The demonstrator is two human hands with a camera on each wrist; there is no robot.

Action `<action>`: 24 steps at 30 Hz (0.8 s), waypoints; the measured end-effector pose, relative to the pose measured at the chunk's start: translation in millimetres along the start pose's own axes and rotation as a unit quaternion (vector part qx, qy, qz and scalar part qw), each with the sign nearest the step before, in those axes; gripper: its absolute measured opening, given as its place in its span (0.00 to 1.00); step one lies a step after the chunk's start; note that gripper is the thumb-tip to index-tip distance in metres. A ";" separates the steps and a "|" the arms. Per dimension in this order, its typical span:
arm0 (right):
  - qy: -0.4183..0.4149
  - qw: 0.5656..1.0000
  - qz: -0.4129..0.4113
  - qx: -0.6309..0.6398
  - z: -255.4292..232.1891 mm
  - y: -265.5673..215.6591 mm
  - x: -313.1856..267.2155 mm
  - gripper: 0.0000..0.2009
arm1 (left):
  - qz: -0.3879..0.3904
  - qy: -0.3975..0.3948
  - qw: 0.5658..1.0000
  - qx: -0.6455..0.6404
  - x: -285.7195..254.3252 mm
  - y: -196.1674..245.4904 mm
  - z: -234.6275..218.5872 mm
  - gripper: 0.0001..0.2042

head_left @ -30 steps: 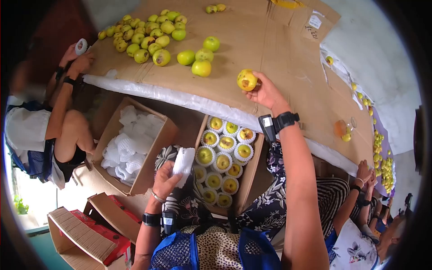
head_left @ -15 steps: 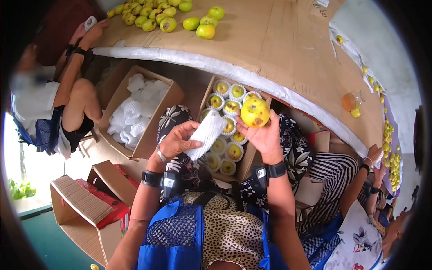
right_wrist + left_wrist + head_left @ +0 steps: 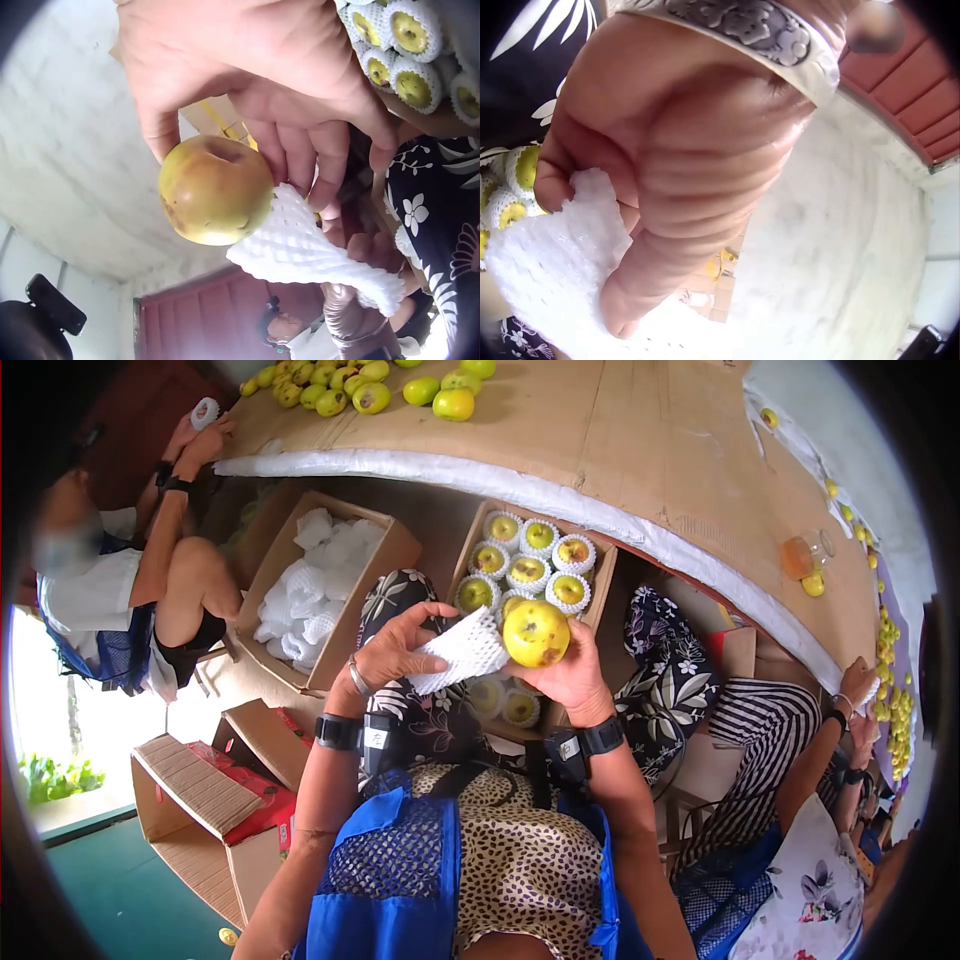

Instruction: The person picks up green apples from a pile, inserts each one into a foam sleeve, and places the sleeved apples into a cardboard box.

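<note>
Cartons stand below the cardboard-covered table (image 3: 640, 470): the carton of wrapped apples (image 3: 603, 575), at the centre of the frame, holds apples in white foam nets, set close together in rows; the carton of foam nets (image 3: 392, 565), to its left, holds a loose heap of white nets. At lower left are open red-and-brown cartons (image 3: 205, 785). Bare apples (image 3: 340, 388) are heaped on the table at upper left, and a glass jar (image 3: 806, 553) lies at right beside a fruit.

Between the two hands, in front of the wrapped apples, is the blemished yellow apple (image 3: 537, 633). The right hand (image 3: 572, 678) holds it, fingers and thumb round its sides. The left hand (image 3: 392, 655) pinches a foam net (image 3: 465, 650) between thumb and fingers, to the left of the apple, its far end against the fruit.

The right wrist view shows the apple's hollow and the net's edge touching its skin, which the head view does not. The left wrist view alone shows the raised floral pattern on the bracelet (image 3: 742, 30).
</note>
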State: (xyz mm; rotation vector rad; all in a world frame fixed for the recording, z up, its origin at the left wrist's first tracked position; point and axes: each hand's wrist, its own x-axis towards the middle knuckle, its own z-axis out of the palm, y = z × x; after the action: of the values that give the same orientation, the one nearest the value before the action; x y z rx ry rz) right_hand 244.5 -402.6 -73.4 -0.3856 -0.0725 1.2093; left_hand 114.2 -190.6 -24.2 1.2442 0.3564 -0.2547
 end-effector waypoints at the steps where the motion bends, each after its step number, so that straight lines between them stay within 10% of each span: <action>1: -0.018 0.999 0.000 0.033 -0.9 0.4 0.1 0.33 | -0.010 -0.006 1.000 -0.007 -0.8 -0.3 -0.5 0.31; 12: 0.044 0.996 0.021 -0.073 -2.3 12.3 1.3 0.31 | -0.031 0.015 0.997 0.068 3.4 -15.4 -13.2 0.30; 18: 0.025 0.998 -0.051 -0.029 -9.8 14.6 4.0 0.30 | 0.202 0.260 0.906 0.265 14.0 -25.3 -23.4 0.20; 24: 0.016 0.988 -0.110 -0.108 3.6 19.1 7.7 0.25 | 0.033 0.184 0.978 0.087 6.6 20.4 27.4 0.16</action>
State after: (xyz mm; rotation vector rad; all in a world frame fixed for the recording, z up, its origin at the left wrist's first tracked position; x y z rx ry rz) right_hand 229.2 -388.9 -77.5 -0.5728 -0.2141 0.9796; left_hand 131.4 -210.5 -1.4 1.4765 0.6203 0.0044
